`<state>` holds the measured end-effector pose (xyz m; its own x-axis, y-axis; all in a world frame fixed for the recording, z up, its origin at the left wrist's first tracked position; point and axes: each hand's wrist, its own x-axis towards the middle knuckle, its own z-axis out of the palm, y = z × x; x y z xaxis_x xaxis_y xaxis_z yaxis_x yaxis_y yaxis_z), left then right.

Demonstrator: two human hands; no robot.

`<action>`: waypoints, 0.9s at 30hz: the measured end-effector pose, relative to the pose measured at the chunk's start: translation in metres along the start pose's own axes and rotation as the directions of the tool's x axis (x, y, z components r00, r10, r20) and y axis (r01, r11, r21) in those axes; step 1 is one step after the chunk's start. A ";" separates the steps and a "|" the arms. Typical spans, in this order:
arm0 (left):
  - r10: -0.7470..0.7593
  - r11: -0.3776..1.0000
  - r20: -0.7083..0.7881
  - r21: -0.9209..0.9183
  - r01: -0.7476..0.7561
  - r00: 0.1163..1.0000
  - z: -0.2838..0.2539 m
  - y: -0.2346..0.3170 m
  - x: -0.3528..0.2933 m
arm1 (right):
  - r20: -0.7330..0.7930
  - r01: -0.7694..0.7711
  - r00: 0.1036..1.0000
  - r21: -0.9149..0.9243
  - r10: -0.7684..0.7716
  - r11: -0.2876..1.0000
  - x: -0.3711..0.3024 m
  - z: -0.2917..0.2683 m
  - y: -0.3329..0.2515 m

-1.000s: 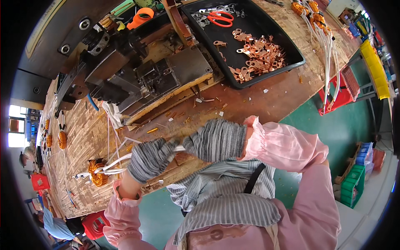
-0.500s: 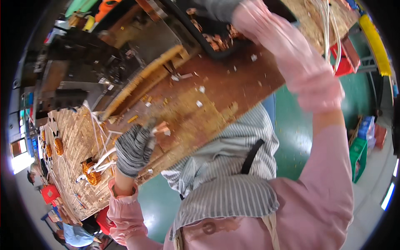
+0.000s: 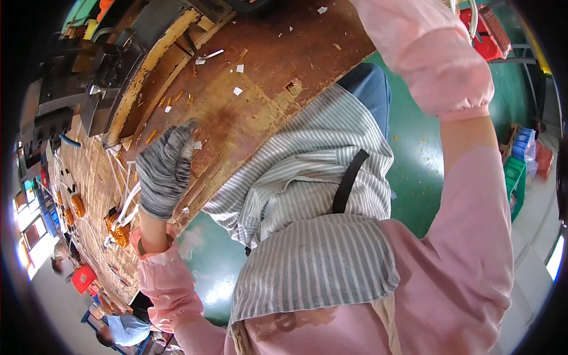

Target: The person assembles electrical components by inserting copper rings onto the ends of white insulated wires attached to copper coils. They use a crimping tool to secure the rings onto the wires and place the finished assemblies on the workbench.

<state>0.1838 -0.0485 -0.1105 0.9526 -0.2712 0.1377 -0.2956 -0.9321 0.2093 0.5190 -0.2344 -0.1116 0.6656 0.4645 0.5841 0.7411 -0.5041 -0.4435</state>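
Observation:
My left hand (image 3: 165, 171), in a grey striped knit glove, is over the near left part of the worn wooden bench (image 3: 236, 109). Its fingers are curled in, and thick white wires (image 3: 129, 204) run into it from behind the wrist. Their ends are hidden by the glove. Those wires lead back to an orange-copper wound coil (image 3: 120, 235) lying on the board to the left. Of my right arm only the pink sleeve (image 3: 438, 59) and bare forearm show, reaching past the top edge; the right hand is out of sight.
A dark metal machine (image 3: 100, 71) with a yellow wooden edge stands beyond my left hand. White scraps (image 3: 238, 91) and a bent metal rod (image 3: 210, 56) lie on the bench. More coils (image 3: 78, 206) rest farther left. A red bin (image 3: 488, 38) and green crate (image 3: 515, 183) stand at right.
The view has shifted, and the black tray of copper pieces has mostly left it. My right hand has gone out past the top edge. Copper ends at my left fingers no longer show.

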 end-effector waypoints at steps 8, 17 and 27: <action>-0.030 0.898 0.337 -0.404 0.173 0.941 -0.024 0.013 0.021 | 0.155 -0.288 0.955 0.292 0.252 0.912 -0.043 -0.067 -0.082; -0.046 0.764 0.231 -0.619 0.183 0.972 -0.019 -0.010 -0.010 | 0.606 -0.613 0.778 0.678 0.165 0.405 -0.166 -0.030 -0.133; -0.092 0.707 0.102 -0.694 0.137 0.991 -0.013 -0.006 -0.010 | 0.653 -0.659 0.745 0.690 0.135 0.299 -0.195 -0.010 -0.154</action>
<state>0.1748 -0.0368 -0.1002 0.9780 -0.2076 0.0182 -0.1280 -0.5299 0.8383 0.2740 -0.2543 -0.1506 0.6538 0.7535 -0.0686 -0.1557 0.0453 -0.9868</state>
